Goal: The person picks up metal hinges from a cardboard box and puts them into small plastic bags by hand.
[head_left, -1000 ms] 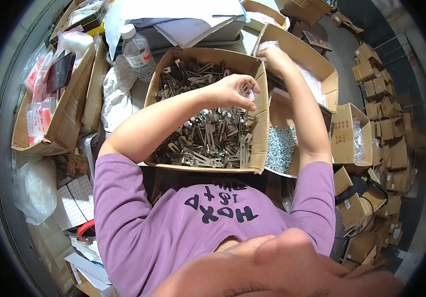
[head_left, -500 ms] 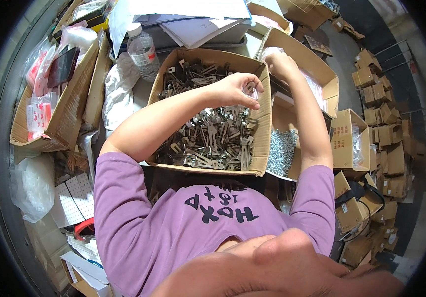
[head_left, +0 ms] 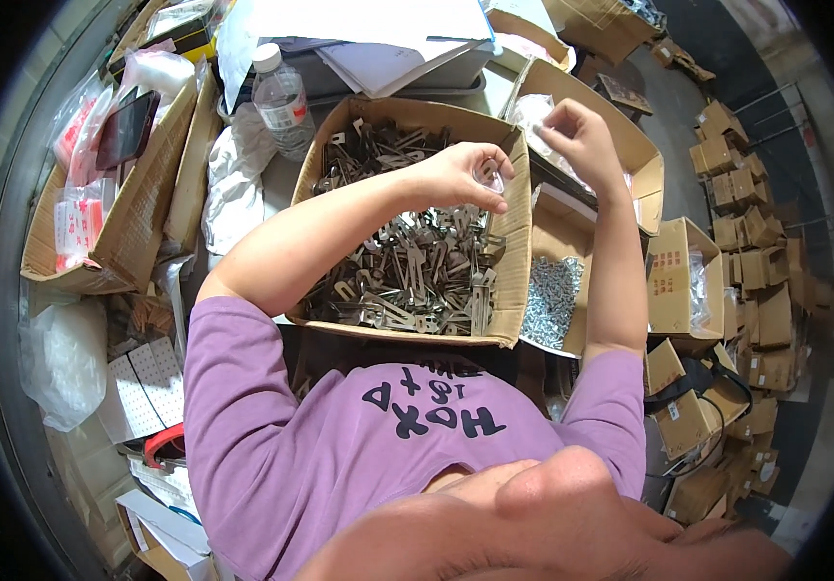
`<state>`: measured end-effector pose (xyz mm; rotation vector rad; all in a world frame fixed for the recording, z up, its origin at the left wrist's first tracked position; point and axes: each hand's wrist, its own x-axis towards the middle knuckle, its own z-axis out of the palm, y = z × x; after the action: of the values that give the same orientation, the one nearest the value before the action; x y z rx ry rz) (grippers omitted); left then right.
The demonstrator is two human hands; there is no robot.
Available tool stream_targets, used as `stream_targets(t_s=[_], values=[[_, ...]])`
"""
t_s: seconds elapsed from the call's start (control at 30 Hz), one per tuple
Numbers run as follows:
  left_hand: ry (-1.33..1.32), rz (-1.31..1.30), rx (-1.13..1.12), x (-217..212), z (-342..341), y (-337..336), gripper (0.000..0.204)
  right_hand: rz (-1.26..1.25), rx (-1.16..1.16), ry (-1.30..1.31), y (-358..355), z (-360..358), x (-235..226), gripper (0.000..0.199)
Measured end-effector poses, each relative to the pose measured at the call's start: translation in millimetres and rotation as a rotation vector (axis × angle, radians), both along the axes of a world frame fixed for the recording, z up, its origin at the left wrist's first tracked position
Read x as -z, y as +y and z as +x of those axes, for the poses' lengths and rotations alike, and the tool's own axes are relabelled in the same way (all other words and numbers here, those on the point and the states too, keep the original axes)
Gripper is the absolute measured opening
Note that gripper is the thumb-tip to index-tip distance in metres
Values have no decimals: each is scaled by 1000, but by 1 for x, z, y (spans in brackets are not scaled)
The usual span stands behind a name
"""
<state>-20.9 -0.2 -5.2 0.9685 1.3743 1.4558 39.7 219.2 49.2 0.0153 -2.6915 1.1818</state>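
Observation:
My left hand (head_left: 465, 176) is curled over the right part of a cardboard box (head_left: 518, 320) of flat slotted metal brackets (head_left: 417, 271). Its thumb and fingers grip a small clear plastic piece (head_left: 488, 175), with a bit of metal showing in it. My right hand (head_left: 583, 143) hovers at the near left of another cardboard box (head_left: 639, 150), which has clear plastic bags (head_left: 533, 111) in it. The fingers of that hand are drawn together in a pinch; whatever is between them is too small to make out.
A smaller box of silvery screws (head_left: 552, 295) sits right of the bracket box. A plastic bottle (head_left: 283, 102) stands behind it at the left, beside a white cloth (head_left: 238, 179). Papers (head_left: 378, 58) lie on a grey tray. Cardboard boxes (head_left: 760, 252) are heaped on the right floor.
My right hand has come up out of the box with plastic bags and back toward me, slightly right. My left hand stays put with the clear plastic piece.

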Motion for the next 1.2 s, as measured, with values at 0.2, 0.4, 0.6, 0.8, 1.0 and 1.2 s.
stream_targets(t_s=[0.2,0.4,0.6,0.8,1.0,1.2], values=[[-13,47,-11,-1,5,-3,58,-259,-201,-56,-52,36,-2,18],[2,93,40,-3,7,-3,42,237,-265,151,-62,57,-5,25],[3,95,78,-8,9,-4,37,323,-214,207,-65,64,1,28],[65,88,63,-8,11,-5,37,301,-111,276,-67,68,3,30],[73,88,61,-11,14,-5,48,375,-181,374,-65,71,12,17],[153,88,-75,-2,10,0,33,-31,-26,318,-55,69,21,12]])
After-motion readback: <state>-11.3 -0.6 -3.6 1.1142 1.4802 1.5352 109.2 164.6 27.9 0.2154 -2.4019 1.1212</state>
